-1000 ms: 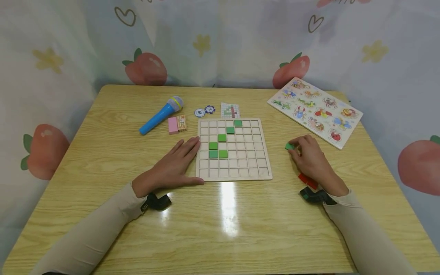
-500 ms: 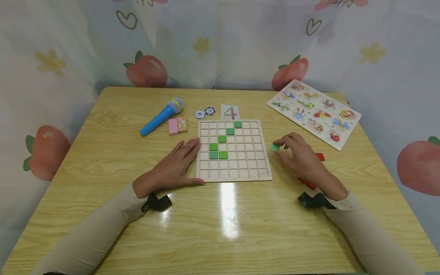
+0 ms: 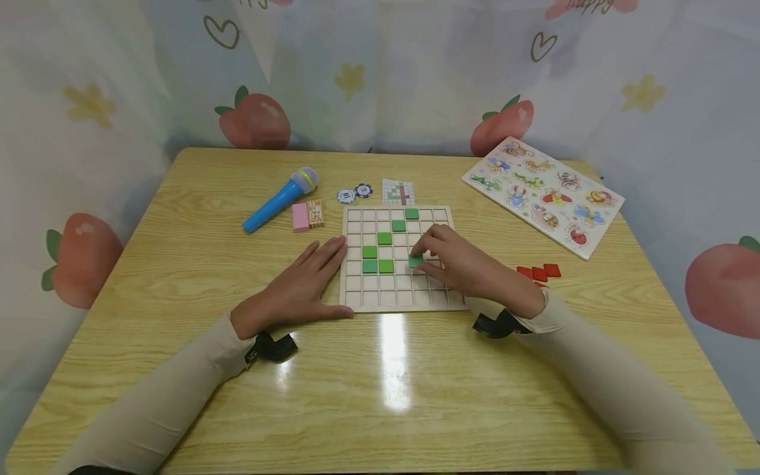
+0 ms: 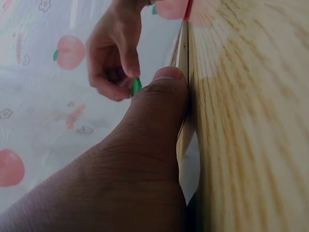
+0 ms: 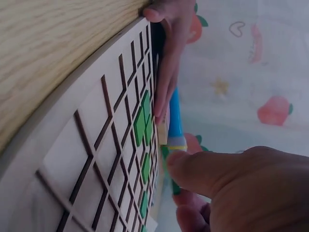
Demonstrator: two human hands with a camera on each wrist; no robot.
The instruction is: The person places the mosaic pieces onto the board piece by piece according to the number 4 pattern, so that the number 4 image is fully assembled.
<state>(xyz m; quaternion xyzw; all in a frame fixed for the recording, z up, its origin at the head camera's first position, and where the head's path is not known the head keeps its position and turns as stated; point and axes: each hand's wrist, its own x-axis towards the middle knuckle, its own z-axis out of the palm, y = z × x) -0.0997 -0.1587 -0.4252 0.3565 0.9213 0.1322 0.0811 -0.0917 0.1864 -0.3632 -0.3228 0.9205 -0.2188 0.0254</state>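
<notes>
A pale wooden grid board (image 3: pixel 404 300) lies mid-table with several green tiles (image 3: pixel 369 252) set in its cells. Over the board's right half, my right hand (image 3: pixel 460 260) pinches a green tile (image 3: pixel 415 262) between thumb and fingers. In the left wrist view that tile (image 4: pixel 136 86) shows clear of the board. Along the board's left edge rests my left hand (image 3: pixel 297 287), its fingers straight and its thumb at the lower left corner. The right wrist view shows the left hand (image 5: pixel 170 53) beside the board's edge, while the right thumb partly covers the pinched tile (image 5: pixel 175 186).
Several red tiles (image 3: pixel 539 273) lie right of the board, partly behind the right wrist. Beyond the board are a small pattern card (image 3: pixel 398 192), two poker chips (image 3: pixel 355 193), a pink-sided box (image 3: pixel 301 217) and a blue toy microphone (image 3: pixel 273 206). An insect puzzle board (image 3: pixel 543 194) lies back right.
My right hand has carried the green tile leftward from the table's right side to above the board, uncovering more red tiles. My left hand has stayed at the board's edge.
</notes>
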